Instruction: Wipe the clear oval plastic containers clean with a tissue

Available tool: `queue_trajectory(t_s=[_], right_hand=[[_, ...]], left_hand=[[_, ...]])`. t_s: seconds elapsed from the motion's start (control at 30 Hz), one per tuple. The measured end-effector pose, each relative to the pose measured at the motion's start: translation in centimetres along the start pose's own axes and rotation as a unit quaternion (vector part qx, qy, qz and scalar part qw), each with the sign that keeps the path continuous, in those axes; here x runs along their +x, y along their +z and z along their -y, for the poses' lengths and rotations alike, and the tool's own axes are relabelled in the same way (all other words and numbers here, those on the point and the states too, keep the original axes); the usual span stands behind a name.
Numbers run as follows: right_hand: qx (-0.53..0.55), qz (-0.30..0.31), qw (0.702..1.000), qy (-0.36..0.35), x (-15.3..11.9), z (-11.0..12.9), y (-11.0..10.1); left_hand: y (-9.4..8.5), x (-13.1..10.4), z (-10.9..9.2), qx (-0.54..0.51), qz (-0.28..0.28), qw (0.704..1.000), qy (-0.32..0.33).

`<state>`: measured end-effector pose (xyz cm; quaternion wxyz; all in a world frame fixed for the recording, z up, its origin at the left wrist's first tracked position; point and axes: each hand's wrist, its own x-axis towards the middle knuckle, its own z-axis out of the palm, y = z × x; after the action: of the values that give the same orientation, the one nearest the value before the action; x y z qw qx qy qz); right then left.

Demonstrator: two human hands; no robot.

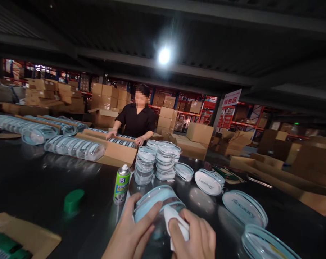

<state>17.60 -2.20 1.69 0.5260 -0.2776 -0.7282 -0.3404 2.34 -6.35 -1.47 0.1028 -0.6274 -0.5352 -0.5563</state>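
A clear zippered pouch [157,196] with light blue trim is tilted up off the black table in front of me. My left hand [137,226] grips its left side, thumb on the near face and fingers round the edge. Pinched in my right hand [192,230] is a folded white wipe [176,223], pressed against the pouch's clear side near the blue band. A green spray can [122,184] with a white nozzle stands upright just beyond my left hand. Its separate green cap [73,200] rests on the table farther left.
Stacked pouches [164,160] stand behind the held one, and several more, such as a printed pouch [244,208], lie along the right. Across the table [98,183], a person in black [137,117] has both hands at an open carton [120,153]. Rows of pouches [76,147] line the left.
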Motion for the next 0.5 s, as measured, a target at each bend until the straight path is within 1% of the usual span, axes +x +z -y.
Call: queue_trajectory(t_s=[0.17, 0.27, 0.4, 0.5], right_hand=[[-0.011, -0.022, 1.000, -0.005, -0.1, 0.0, 0.1], [-0.036, -0.014, 0.999, -0.010, -0.1, -0.8, -0.3], [-0.065, 0.023, 0.998, -0.004, -0.8, -3.0, -0.5], [-0.082, 0.063, 0.995, 0.014, -1.7, -4.5, 0.2]], left_hand=[[0.0, -0.1, 0.1, -0.040, 0.010, 0.999, 0.002], [-0.1, 0.1, -0.1, -0.051, -0.009, 0.999, 0.012], [-0.3, 0.4, -0.5, -0.046, -0.061, 0.997, -0.005], [-1.0, 0.9, -0.1, -0.065, -0.080, 0.995, -0.018]])
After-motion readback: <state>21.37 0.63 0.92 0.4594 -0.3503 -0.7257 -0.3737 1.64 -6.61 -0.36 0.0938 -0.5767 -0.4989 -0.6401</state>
